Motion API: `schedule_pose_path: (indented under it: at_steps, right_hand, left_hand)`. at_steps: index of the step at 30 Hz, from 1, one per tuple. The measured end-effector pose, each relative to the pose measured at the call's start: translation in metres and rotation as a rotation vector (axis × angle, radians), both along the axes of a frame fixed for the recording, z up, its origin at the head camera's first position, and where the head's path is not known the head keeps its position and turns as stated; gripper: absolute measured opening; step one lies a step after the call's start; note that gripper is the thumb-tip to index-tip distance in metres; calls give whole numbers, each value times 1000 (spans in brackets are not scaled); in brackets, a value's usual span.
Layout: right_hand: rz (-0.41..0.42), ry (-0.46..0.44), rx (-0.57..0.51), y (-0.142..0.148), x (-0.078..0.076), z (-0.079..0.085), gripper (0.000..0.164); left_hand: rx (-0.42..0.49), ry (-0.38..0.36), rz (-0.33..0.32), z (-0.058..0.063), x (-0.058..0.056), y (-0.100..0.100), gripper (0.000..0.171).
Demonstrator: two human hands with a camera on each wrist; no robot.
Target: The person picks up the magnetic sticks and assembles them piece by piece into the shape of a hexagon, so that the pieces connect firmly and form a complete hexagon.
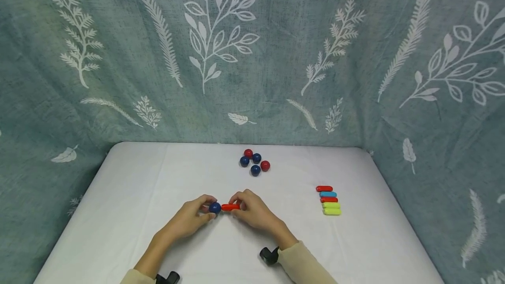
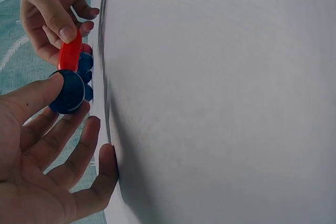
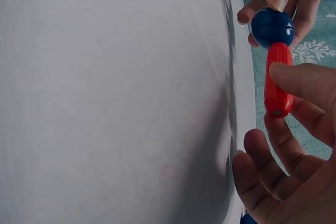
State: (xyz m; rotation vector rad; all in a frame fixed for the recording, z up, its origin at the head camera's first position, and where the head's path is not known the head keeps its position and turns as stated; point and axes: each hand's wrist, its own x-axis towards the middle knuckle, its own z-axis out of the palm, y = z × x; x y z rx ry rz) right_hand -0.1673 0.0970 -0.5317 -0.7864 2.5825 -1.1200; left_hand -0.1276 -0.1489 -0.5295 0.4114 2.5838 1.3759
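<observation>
My left hand (image 1: 192, 217) pinches a dark blue ball (image 1: 215, 207) between thumb and fingers. In my right hand (image 1: 254, 211) is a red rod (image 1: 230, 207) with rounded ends, held by thumb and fingertips. One end of the rod meets the ball, and the two line up end to end over the white table. The left wrist view shows the thumb on the side of the blue ball (image 2: 69, 92), with the red rod (image 2: 70, 55) right against it. In the right wrist view the free end of the red rod (image 3: 278, 106) shows a small grey spot.
Towards the back of the white table (image 1: 177, 165) lie several loose balls, among them a red ball (image 1: 265, 165) and a blue ball (image 1: 255, 170). At the right, short rods lie in a column: a blue rod (image 1: 328, 194), red ones and yellow-green rods (image 1: 332, 211). A patterned curtain (image 1: 276, 56) hangs behind.
</observation>
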Motion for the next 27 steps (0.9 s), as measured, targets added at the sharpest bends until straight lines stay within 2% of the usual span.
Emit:
schedule_pose_path:
  at_steps: [11, 17, 27]
  right_hand:
    - [4, 6, -11, -5, -1, 0, 21]
    - [17, 29, -20, -9, -3, -6, 21]
    - [24, 36, 1, -18, -3, -8, 19]
  left_hand:
    - [-20, 29, 4, -2, -1, 0, 39]
    - [-70, 49, 18, 0, -2, 1, 42]
    - [-183, 122, 14, 2, -4, 6, 36]
